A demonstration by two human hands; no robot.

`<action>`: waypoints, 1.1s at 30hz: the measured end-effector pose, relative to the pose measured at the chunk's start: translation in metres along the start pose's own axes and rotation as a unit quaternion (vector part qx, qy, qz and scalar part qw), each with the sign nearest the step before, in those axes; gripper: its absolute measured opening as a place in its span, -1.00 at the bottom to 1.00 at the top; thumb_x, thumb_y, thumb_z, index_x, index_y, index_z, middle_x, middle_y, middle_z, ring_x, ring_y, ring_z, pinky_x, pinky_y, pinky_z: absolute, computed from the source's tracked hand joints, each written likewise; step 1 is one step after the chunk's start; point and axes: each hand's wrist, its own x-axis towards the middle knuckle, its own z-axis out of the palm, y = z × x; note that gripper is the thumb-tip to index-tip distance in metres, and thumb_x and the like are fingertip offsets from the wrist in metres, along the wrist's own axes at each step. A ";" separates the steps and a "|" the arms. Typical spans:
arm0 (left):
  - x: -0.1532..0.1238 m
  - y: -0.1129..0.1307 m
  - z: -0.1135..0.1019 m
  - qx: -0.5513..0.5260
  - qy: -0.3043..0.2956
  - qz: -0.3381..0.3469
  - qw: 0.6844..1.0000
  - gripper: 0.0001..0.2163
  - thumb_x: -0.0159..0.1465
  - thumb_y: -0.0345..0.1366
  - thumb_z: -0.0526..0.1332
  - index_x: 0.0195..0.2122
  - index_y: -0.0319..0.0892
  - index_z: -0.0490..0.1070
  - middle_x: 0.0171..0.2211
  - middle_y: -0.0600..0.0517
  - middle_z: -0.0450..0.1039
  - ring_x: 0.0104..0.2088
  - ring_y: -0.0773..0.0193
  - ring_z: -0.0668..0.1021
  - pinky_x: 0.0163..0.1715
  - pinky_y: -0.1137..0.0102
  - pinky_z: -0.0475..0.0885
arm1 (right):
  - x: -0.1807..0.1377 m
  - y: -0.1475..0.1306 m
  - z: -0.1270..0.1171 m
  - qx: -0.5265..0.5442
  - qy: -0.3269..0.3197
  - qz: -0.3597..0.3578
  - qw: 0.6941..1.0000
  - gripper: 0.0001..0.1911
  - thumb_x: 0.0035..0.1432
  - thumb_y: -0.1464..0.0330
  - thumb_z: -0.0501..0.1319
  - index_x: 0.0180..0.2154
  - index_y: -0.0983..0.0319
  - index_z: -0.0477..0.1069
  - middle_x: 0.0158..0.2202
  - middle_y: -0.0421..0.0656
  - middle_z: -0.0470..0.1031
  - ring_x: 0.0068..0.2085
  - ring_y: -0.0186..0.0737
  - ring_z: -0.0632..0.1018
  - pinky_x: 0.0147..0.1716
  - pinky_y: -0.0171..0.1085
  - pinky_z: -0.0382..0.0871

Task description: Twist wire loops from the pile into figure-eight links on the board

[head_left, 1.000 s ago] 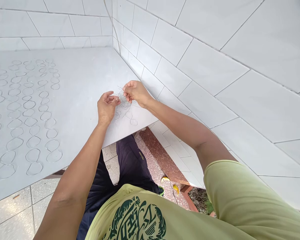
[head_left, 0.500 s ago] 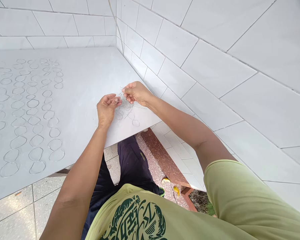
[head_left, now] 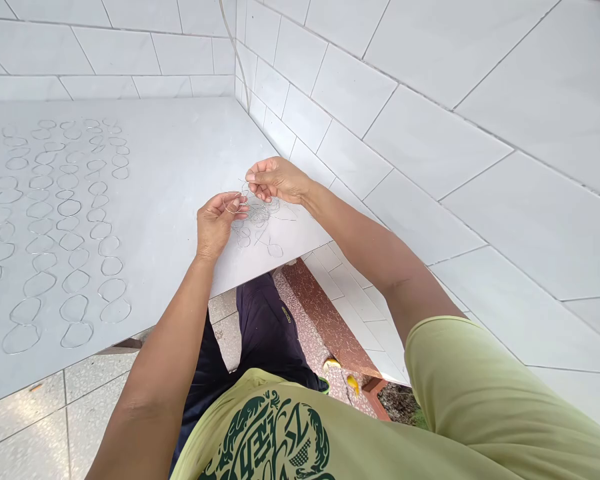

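My left hand [head_left: 219, 217] pinches a thin looped wire [head_left: 229, 203], its round loop showing around the fingers. At the wire's other end, my right hand [head_left: 275, 179] has thumb and forefinger closed on it; a short tip sticks out to the left of them. Both hands are raised a little over the grey tabletop [head_left: 180, 160]. Beneath them lies a tangled pile of wire pieces [head_left: 259, 215], partly hidden by the fingers. One loose wire loop [head_left: 275, 250] rests near the table's front edge.
Rows of figure-eight wire loops [head_left: 70, 208] lie on the table's left side. White tiled walls [head_left: 405, 147] rise at the back and right, with a thin cable [head_left: 236, 50] in the corner. A reddish-brown ledge [head_left: 325, 310] runs below the table, beside yellow bits [head_left: 353, 385] on the floor.
Both hands have shifted very slightly, still pinching the wire, and the right wrist looks a little turned. The whole view has also moved a little. The rows of loops look the same.
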 end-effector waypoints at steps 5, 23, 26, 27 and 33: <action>0.002 -0.005 -0.001 0.031 -0.001 -0.016 0.999 -0.64 0.33 0.08 0.41 -0.09 -0.12 0.65 -0.01 -0.07 0.66 -0.48 0.39 0.60 -0.41 0.36 0.66 | 0.004 -0.007 -0.010 -0.011 -0.007 0.030 0.999 -0.73 0.26 0.35 0.52 -0.28 0.33 0.48 -0.39 -0.11 0.62 -0.61 -0.40 0.48 -0.72 -0.40 0.30; 0.001 0.003 0.001 0.028 -0.055 -0.046 0.997 -0.62 0.42 0.15 0.28 -0.09 -0.07 0.47 -0.20 -0.02 0.63 -0.46 0.30 0.62 -0.38 0.31 0.66 | 0.004 -0.013 -0.007 0.007 -0.008 0.073 0.997 -0.75 0.26 0.49 0.44 -0.32 0.29 0.37 -0.54 -0.28 0.40 -0.65 -0.49 0.26 -0.73 -0.44 0.13; 0.001 0.002 0.000 0.045 -0.066 -0.044 0.996 -0.62 0.41 0.15 0.29 -0.07 -0.08 0.53 -0.22 -0.01 0.63 -0.49 0.32 0.60 -0.43 0.35 0.61 | 0.006 -0.017 -0.005 -0.007 -0.019 0.073 0.997 -0.72 0.27 0.49 0.44 -0.32 0.26 0.32 -0.55 -0.30 0.38 -0.65 -0.49 0.26 -0.72 -0.45 0.10; 0.001 0.001 -0.001 0.049 -0.068 -0.045 0.995 -0.61 0.40 0.15 0.30 -0.06 -0.08 0.55 -0.23 0.00 0.63 -0.49 0.32 0.60 -0.43 0.36 0.60 | 0.007 -0.019 -0.004 -0.014 -0.023 0.072 0.997 -0.71 0.28 0.49 0.43 -0.32 0.25 0.31 -0.55 -0.30 0.38 -0.64 -0.48 0.26 -0.72 -0.45 0.11; 0.001 -0.002 -0.001 0.087 -0.080 -0.029 0.993 -0.61 0.38 0.16 0.32 -0.08 -0.06 0.61 -0.32 0.02 0.61 -0.52 0.33 0.56 -0.48 0.40 0.52 | 0.015 -0.036 0.000 -0.092 -0.025 0.033 0.995 -0.68 0.24 0.49 0.46 -0.34 0.21 0.32 -0.57 -0.33 0.35 -0.61 -0.45 0.31 -0.64 -0.42 0.20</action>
